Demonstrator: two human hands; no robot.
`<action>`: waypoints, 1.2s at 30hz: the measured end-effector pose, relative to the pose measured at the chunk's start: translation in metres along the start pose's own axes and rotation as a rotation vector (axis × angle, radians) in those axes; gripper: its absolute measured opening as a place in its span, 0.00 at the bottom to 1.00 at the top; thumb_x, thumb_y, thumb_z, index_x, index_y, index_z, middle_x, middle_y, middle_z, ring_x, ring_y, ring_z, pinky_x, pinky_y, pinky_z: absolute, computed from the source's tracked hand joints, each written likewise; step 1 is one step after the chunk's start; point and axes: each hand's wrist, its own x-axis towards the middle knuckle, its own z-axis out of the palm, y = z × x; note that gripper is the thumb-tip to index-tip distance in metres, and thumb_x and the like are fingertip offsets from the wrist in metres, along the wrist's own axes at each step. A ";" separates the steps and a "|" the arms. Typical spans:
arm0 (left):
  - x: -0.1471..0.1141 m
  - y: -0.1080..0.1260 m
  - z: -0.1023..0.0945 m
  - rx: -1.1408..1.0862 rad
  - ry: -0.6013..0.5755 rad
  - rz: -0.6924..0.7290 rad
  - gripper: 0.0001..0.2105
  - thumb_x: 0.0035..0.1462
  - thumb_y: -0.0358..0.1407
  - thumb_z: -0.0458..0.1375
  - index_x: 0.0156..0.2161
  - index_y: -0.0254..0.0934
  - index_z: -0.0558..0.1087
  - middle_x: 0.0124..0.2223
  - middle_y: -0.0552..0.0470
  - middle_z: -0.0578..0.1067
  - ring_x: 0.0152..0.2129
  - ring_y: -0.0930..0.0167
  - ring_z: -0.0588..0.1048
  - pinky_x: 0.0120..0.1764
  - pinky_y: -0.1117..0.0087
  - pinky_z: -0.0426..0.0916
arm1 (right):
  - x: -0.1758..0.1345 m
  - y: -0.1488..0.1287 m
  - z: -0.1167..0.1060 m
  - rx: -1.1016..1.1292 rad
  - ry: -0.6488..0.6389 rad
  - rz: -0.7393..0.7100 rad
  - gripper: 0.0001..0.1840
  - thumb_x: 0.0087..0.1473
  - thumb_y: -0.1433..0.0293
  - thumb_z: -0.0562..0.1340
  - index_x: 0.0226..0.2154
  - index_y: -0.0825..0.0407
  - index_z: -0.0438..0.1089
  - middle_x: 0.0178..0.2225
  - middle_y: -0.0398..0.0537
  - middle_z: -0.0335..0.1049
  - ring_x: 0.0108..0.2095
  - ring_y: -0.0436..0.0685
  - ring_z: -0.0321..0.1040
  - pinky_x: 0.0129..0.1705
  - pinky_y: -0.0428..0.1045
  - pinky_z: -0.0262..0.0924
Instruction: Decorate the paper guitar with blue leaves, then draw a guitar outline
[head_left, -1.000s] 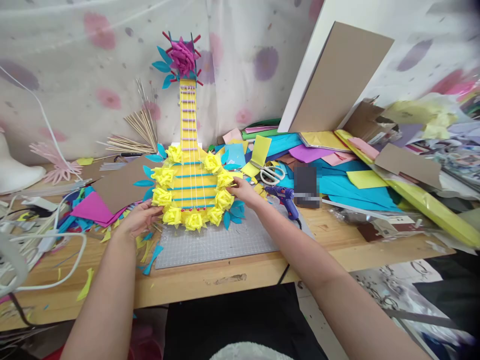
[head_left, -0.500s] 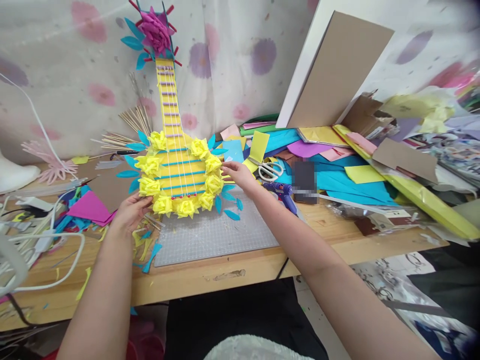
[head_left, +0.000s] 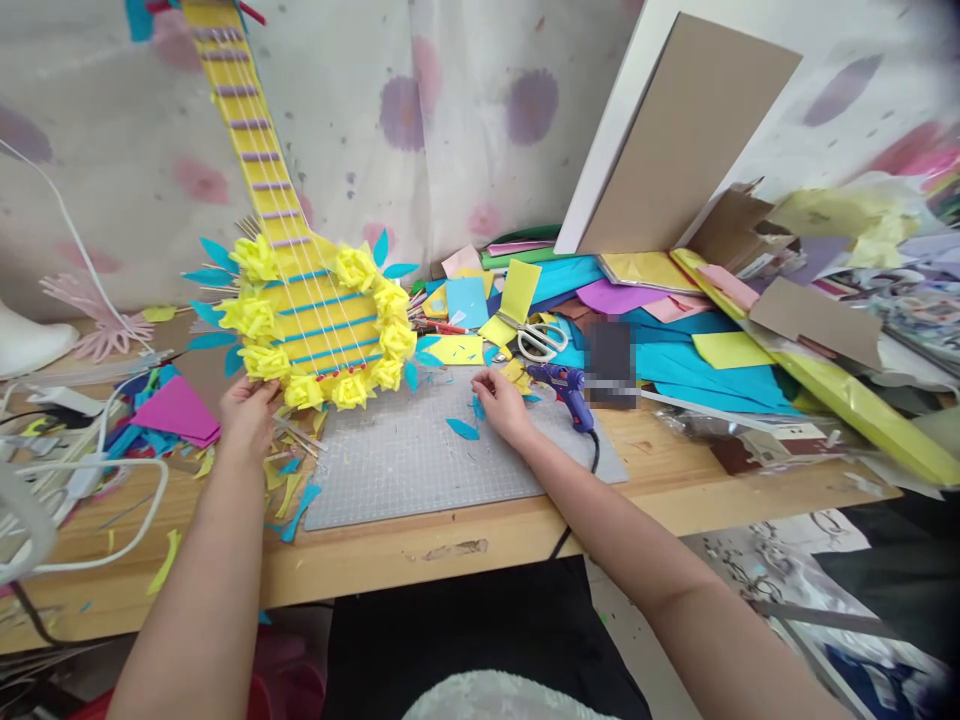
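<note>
My left hand [head_left: 250,420] pinches the lower left rim of a yellow craft guitar [head_left: 330,325], which leans up to the left. Yellow paper roses [head_left: 351,388] and blue paper leaves edge its body. White strings run over purple and blue bars; the head is mostly cut off by the top of the view. On the grey cutting mat [head_left: 405,480], my right hand [head_left: 499,405] has its fingers closed at a small blue leaf [head_left: 478,407]; the fingers partly hide the grip. Another blue leaf [head_left: 463,429] lies just to its left.
Right of the mat's middle lies a purple glue gun [head_left: 562,385] with its cord trailing forward. White-handled scissors [head_left: 543,342] and coloured paper [head_left: 705,350] are piled behind it. A tan board [head_left: 690,140] leans at the back. White cables [head_left: 112,470] clutter the left.
The guitar has shifted left and tilted further left, still in my left hand. My right hand has let go of its right edge and moved down to the leaves on the mat.
</note>
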 end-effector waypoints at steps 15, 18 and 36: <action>0.007 -0.040 0.144 -0.031 -0.251 0.072 0.08 0.43 0.23 0.57 0.31 0.35 0.71 0.36 0.51 0.77 0.37 0.71 0.76 0.40 0.71 0.70 | -0.006 0.008 0.002 -0.122 -0.074 -0.037 0.07 0.51 0.71 0.54 0.33 0.50 0.67 0.33 0.47 0.70 0.35 0.55 0.66 0.39 0.51 0.59; 0.011 -0.058 0.161 -0.033 -0.283 0.074 0.09 0.43 0.23 0.57 0.32 0.34 0.71 0.38 0.48 0.77 0.38 0.70 0.76 0.43 0.70 0.69 | -0.006 0.007 0.002 -0.137 -0.082 -0.040 0.07 0.51 0.72 0.54 0.33 0.51 0.67 0.34 0.48 0.70 0.35 0.55 0.66 0.39 0.50 0.59; 0.033 -0.082 0.173 0.079 -0.409 0.139 0.16 0.46 0.21 0.55 0.42 0.35 0.71 0.44 0.46 0.76 0.41 0.70 0.75 0.47 0.68 0.67 | -0.007 0.005 0.001 -0.224 -0.105 -0.064 0.08 0.52 0.75 0.55 0.35 0.53 0.68 0.34 0.47 0.71 0.33 0.52 0.65 0.38 0.48 0.58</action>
